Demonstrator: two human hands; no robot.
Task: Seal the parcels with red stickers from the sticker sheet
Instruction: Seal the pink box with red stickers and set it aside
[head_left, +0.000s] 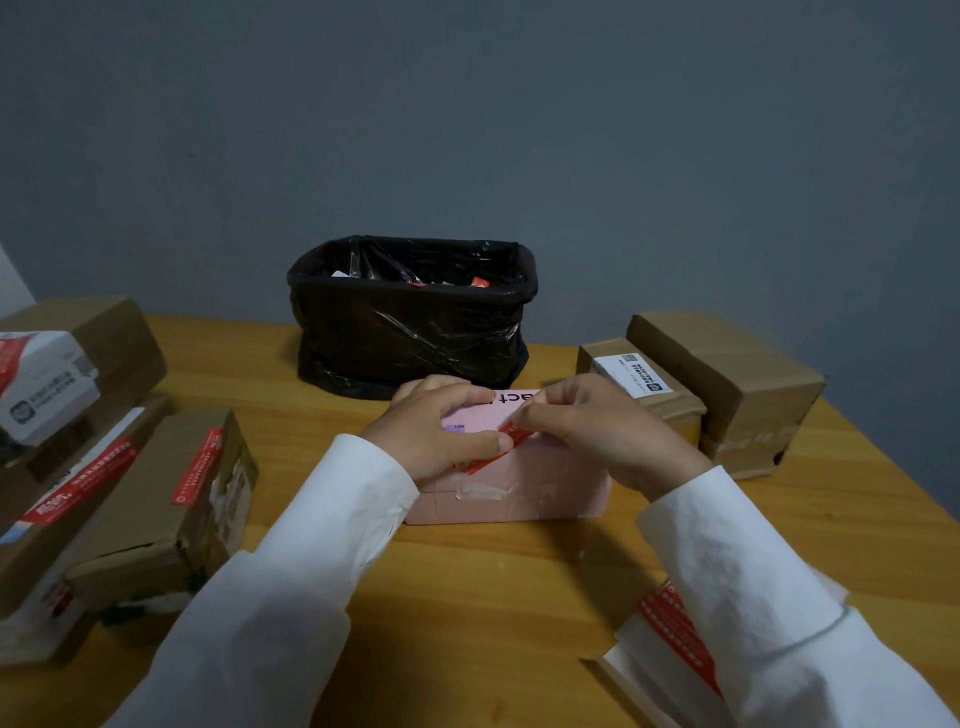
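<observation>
A pink parcel (540, 483) lies on the wooden table in front of me, with old clear tape on its front edge. A red sticker (488, 457) runs slantwise across its top. My left hand (441, 436) rests on the parcel, its thumb pressing the sticker's lower part. My right hand (597, 431) pinches the sticker's upper end between thumb and fingers. The sticker sheet (670, 639), with a red sticker on white backing, lies at the lower right, partly under my right sleeve.
A bin lined with a black bag (410, 317) stands behind the pink parcel. Brown parcels bearing red stickers (156, 493) are stacked at the left. Two brown parcels (727, 384) without red stickers sit at the right. The table edge (883, 457) runs along the right.
</observation>
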